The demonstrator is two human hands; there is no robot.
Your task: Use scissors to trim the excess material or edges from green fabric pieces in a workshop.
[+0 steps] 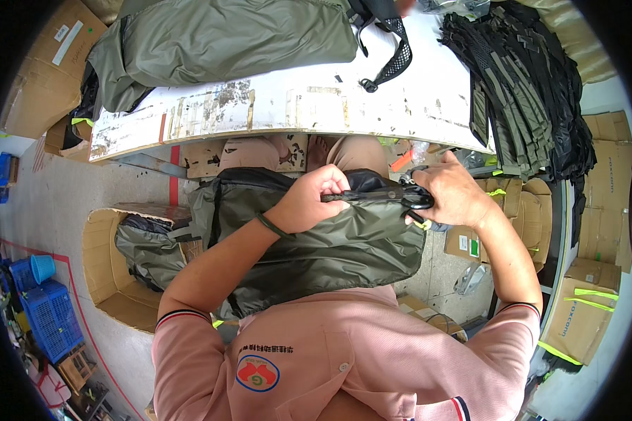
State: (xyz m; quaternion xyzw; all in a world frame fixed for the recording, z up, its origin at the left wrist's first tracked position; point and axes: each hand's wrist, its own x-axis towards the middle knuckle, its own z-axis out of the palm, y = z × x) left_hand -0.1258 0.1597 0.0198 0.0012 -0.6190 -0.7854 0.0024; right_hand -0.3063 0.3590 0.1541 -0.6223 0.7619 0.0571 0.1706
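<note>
Across my lap lies an olive-green fabric bag (316, 238) with black edging. In my right hand (456, 193) is a pair of black-handled scissors (393, 196), its fingers wrapped round the handle loops. The blades point left along the bag's upper edge. My left hand (312, 200) is closed at that edge near the blade tips, pinching the black edging between thumb and fingers. Exactly where the blades meet the material is hard to see.
A white worktable (274, 105) stands ahead, bearing another olive-green bag (239, 42) and a black strap (393, 59). Layered straps (527, 91) hang at its right end. An open carton (112, 281) with green fabric sits at left; blue crates (49, 302) stand farther left. Cartons (583, 309) line the right.
</note>
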